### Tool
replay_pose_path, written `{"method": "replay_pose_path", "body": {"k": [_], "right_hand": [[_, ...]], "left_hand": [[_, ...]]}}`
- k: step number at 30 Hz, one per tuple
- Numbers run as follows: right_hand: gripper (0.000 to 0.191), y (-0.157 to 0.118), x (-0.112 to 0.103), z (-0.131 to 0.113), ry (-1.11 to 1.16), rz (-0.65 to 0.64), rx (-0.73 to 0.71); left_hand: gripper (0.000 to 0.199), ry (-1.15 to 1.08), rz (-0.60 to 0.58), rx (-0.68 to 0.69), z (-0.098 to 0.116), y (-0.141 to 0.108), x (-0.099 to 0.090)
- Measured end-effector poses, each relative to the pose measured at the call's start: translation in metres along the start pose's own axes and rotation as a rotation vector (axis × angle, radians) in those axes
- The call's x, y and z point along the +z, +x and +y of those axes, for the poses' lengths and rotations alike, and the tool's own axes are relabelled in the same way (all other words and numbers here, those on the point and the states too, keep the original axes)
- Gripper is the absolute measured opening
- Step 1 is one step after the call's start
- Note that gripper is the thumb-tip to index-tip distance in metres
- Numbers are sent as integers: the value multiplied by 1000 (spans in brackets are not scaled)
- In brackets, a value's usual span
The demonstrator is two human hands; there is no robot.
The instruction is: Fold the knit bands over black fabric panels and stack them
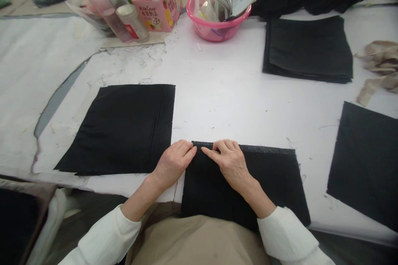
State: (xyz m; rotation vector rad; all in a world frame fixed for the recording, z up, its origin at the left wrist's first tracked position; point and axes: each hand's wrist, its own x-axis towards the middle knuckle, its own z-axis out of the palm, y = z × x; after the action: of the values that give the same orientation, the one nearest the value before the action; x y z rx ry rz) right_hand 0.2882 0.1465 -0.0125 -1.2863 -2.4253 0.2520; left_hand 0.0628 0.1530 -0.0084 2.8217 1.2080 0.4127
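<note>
A black fabric piece (245, 186) lies in front of me, its near part hanging toward my lap. Along its far edge runs a narrow strip (267, 150) with a greyer, speckled look. My left hand (174, 161) pinches the piece's far left corner between thumb and fingers. Just to the right, my right hand (228, 161) grips the same edge, thumb pointing left and the other fingers curled over the strip. A small gap separates the two hands' tips. Left of my hands is a stack of black fabric pieces (124, 128), with slightly uneven edges.
Another black stack (311, 47) lies at the far right, and a black piece (367, 165) at the right edge. Beige cloth strips (381, 66) sit beyond it. A pink basin (217, 31), pink box (160, 4) and bottle (105, 8) stand at the back of the white-covered table (226, 103).
</note>
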Motion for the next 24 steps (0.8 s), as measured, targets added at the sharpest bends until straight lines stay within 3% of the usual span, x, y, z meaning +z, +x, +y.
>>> {"method": "replay_pose_path", "body": {"k": [12,19,24], "right_hand": [[36,2,-2,-3,-73,-34,-25],[37,1,-2,-3,-97,-58,-30],[38,1,0,-3,-108,-58,-27]], "left_hand": [[20,100,2,34,3,1,-3],[20,159,20,-51,1,-13,-13],[30,93,90,-94,17,-12,-11]]}}
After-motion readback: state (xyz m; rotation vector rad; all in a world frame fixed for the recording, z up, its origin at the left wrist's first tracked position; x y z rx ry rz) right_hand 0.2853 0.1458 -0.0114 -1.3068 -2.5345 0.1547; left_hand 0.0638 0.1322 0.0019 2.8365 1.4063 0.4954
